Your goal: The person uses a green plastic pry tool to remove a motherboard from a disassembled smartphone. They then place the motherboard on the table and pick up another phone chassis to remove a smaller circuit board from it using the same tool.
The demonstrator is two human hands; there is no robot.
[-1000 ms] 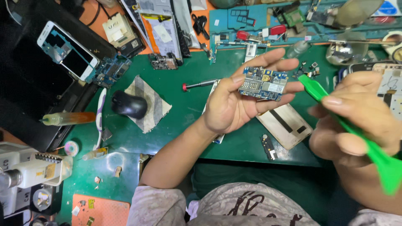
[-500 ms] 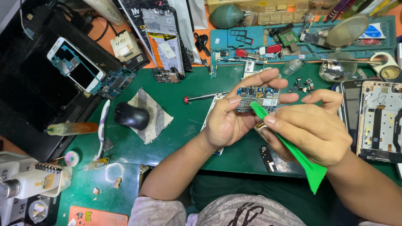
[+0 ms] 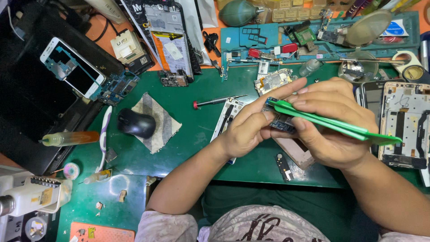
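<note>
1. Green mat [image 3: 188,148] on a crowded repair bench; parts tray [image 3: 277,40] along the far edge.
2. Left hand [image 3: 246,130]: closed around a small blue circuit board [image 3: 280,121], held above the mat.
3. Right hand [image 3: 333,121]: pinching a green pry tool [image 3: 331,122], tip laid on the board's top edge.
4. Step in hand: apparently prying at the board. Next move would call for gentle leverage and a steady grip.
5. Nearby: black mouse [image 3: 135,122], red-capped screwdriver [image 3: 217,101], white phone [image 3: 72,67], open phone frame [image 3: 405,123].

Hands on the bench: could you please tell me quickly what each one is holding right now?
Left hand: closed on the blue circuit board.
Right hand: closed on the green pry tool.
</note>
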